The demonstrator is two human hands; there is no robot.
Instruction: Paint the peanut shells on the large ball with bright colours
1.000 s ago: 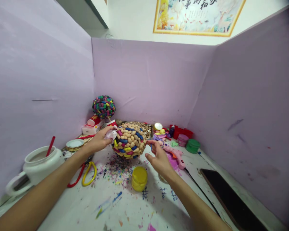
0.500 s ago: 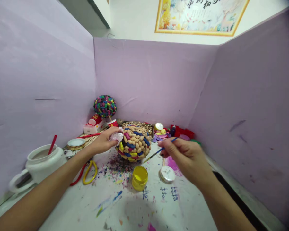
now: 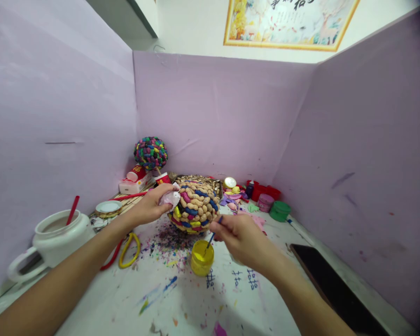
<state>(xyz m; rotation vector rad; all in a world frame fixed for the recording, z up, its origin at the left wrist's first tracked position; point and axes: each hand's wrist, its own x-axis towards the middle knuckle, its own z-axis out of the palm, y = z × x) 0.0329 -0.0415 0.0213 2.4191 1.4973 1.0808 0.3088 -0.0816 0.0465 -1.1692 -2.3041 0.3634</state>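
A ball covered in peanuts point(image 3: 198, 205), some painted blue, yellow and magenta, stands in the middle of the table. My left hand point(image 3: 157, 203) is closed on a crumpled white tissue point(image 3: 170, 198) and holds it against the ball's left side. In front of the ball sits an open jar of yellow paint point(image 3: 202, 266). My right hand point(image 3: 236, 233) pinches a thin blue paintbrush point(image 3: 211, 240), its tip down inside the jar's mouth. The jar's white lid is mostly hidden behind my right hand.
A white pot point(image 3: 61, 235) with a red stick stands left, near yellow-handled scissors point(image 3: 129, 252). A finished-looking multicoloured ball point(image 3: 150, 153) sits at the back left. Green point(image 3: 280, 211) and pink jars point(image 3: 265, 202) stand back right; a dark phone-like slab point(image 3: 332, 284) lies right.
My right hand has moved left and down, bringing the brush from beside the ball into the yellow paint jar. My left hand stays at the ball with the tissue.
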